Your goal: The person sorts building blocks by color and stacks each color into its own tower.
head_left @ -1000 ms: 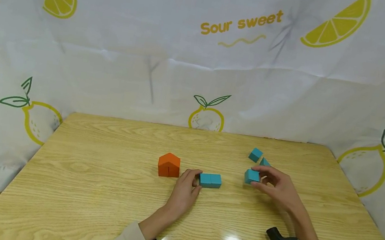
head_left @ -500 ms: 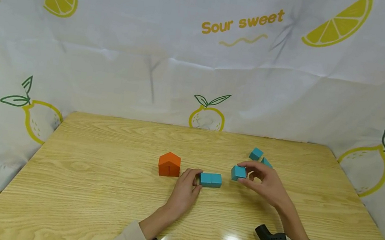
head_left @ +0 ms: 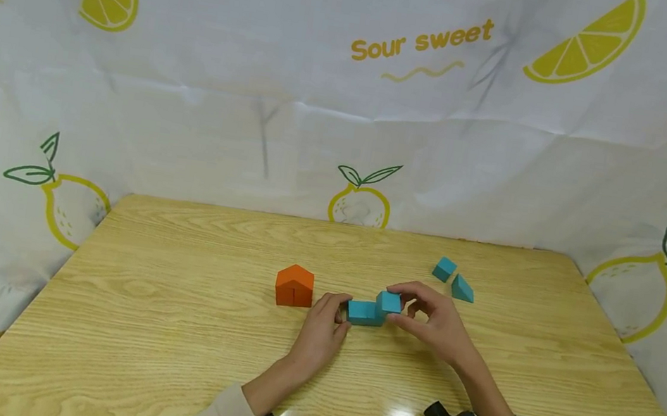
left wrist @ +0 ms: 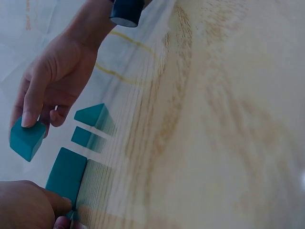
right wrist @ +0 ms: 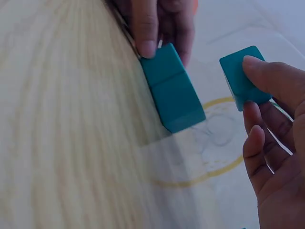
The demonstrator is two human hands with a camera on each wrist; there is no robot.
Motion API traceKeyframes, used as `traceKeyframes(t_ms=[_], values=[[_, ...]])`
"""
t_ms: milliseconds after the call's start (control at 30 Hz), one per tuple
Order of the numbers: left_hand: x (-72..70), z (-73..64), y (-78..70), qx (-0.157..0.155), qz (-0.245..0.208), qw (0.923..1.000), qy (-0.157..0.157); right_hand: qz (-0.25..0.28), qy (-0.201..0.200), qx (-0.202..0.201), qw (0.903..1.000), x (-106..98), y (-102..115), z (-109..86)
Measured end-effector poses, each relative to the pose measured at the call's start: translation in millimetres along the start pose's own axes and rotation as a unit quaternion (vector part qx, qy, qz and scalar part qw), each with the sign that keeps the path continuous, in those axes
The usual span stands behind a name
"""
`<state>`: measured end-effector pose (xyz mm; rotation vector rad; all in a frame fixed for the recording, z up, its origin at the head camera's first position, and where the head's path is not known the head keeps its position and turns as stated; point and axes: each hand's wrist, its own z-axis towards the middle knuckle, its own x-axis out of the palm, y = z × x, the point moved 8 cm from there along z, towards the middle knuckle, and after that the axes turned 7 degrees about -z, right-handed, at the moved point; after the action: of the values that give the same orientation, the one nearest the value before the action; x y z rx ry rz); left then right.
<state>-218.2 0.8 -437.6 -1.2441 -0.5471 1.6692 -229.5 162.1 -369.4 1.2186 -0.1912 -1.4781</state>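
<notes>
Two blue blocks (head_left: 361, 312) lie end to end on the table in the head view. My left hand (head_left: 318, 334) holds their left end, thumb on the near side and fingers behind, as the right wrist view also shows. Pinched between thumb and fingers of my right hand (head_left: 435, 322) is another blue block (head_left: 388, 303). It hangs in the air above the right end of the pair, and both wrist views show a gap beneath it. In the right wrist view the held block (right wrist: 242, 76) appears to the right of the pair (right wrist: 174, 93).
Left of my left hand stands an orange house-shaped block stack (head_left: 295, 286). A small blue block (head_left: 444, 268) and a blue wedge-shaped block (head_left: 463, 289) lie farther back on the right. A lemon-printed white cloth (head_left: 222, 135) hangs behind the wooden table (head_left: 163, 326).
My right hand has carried its blue block leftward, from near the loose blue pieces to above the right end of the pair. The left hand has stayed in place.
</notes>
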Motion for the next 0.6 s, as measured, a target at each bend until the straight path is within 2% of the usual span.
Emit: traceKeyframes(t_ms=[200,367,600], values=[[1.1,-0.1,1.9,-0.006,-0.004,1.0,0.004,-0.005,-0.012,-0.001,0.9999,10.6,4.9,2.1],[0.6,0.0,1.6,-0.004,-0.002,1.0,0.002,-0.019,-0.03,0.016,0.9992,18.5,5.9,2.5],[1.8,0.7,2.2,-0.016,-0.006,0.9998,0.01,-0.034,-0.046,0.031,0.9979,25.6,7.0,2.1]])
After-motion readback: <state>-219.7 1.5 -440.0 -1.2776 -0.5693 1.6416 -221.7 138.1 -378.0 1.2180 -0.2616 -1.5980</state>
